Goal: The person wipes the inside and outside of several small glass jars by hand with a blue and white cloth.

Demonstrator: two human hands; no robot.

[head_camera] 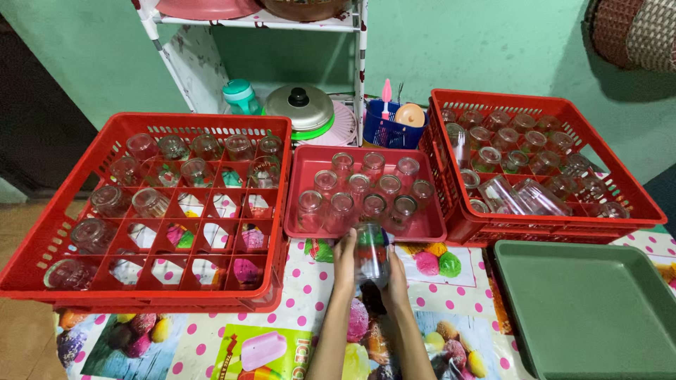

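A home kitchen corner: green walls, a white shelf (360,70) with a lidded pot (299,107), red crates (49,239) of drinking glasses (150,202), and a polka-dot cloth over the surface (303,295).

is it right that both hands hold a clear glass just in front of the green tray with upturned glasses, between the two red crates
Not quite. The head view shows the tray holding the upturned glasses is red, not green; the green tray sits empty at the right. Both the left hand and right hand do hold a clear glass.
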